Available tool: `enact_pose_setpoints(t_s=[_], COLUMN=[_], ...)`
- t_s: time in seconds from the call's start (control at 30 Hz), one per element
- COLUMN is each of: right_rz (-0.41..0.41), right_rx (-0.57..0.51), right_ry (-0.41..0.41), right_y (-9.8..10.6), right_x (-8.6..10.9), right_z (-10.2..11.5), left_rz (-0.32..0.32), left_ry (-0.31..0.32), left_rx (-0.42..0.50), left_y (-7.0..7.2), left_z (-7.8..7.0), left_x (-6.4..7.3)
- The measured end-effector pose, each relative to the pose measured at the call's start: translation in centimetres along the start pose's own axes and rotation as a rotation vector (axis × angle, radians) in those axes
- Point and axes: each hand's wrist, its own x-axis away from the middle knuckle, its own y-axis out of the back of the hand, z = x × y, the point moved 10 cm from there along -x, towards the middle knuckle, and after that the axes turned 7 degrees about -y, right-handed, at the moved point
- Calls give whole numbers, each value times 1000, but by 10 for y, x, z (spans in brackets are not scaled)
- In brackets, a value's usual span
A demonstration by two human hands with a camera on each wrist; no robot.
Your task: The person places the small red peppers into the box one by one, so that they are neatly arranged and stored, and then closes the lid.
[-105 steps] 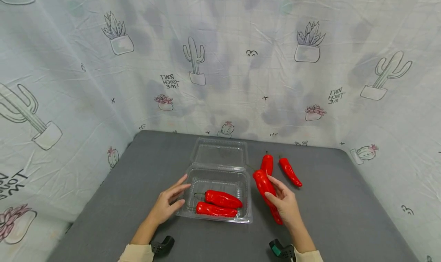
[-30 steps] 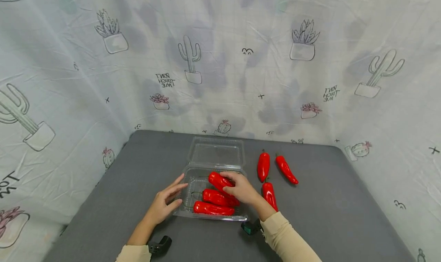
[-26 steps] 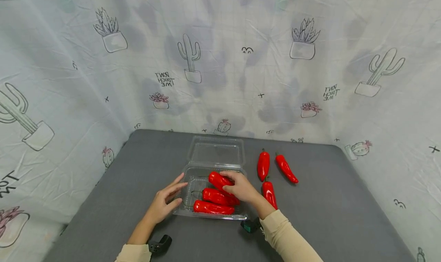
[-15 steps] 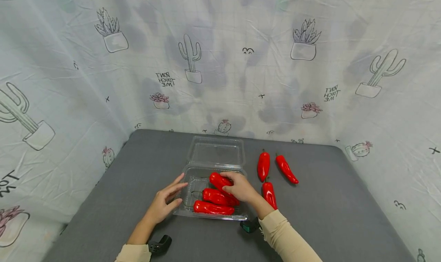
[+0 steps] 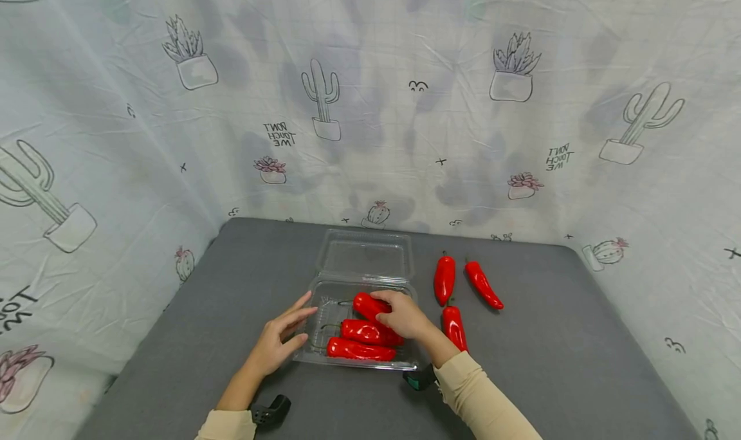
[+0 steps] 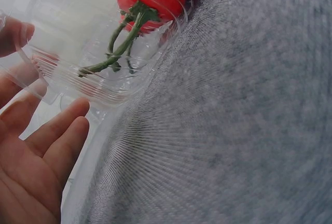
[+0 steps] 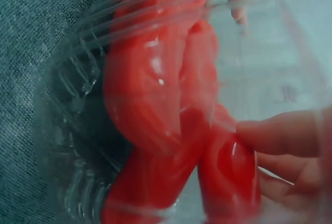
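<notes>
A clear plastic clamshell box lies with its lid folded back. Two red peppers, a middle one and a front one, lie side by side in its base, stems to the left. My right hand grips a third red pepper behind them, inside the box, thumb in front and fingers behind; its tip is covered. At the box's left side is my left hand, fingers spread and fairly straight. In the left wrist view some of its fingertips show through the clear wall.
Right of the box, three more red peppers rest on the grey tabletop: one at the back, one farther right and one nearer, partly behind the right forearm. A patterned cloth hangs around the table.
My right hand has carried the pepper left from the table into the box, beside the two there. Over the last half second the pepper has settled slightly lower. The left hand stays at the box.
</notes>
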Motion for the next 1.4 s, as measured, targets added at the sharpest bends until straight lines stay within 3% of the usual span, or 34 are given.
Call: enact_pose_setpoints(t_s=[0.2,0.73,1.13,1.4], right_rz=[-15,-80,-49,-37], right_rx=[26,8,9,50], right_ry=[-7,41,47,97], right_y=[0,2,2,2], right_x=[0,2,-1,-1], right_z=[0,2,6,12], left_rz=[-2,1,-22,-7], left_ry=[35,33,-27,35], left_rx=[-3,9,-34,-9], left_y=[1,-1,3,1], left_z=[0,3,-4,0], left_x=[0,2,-1,0])
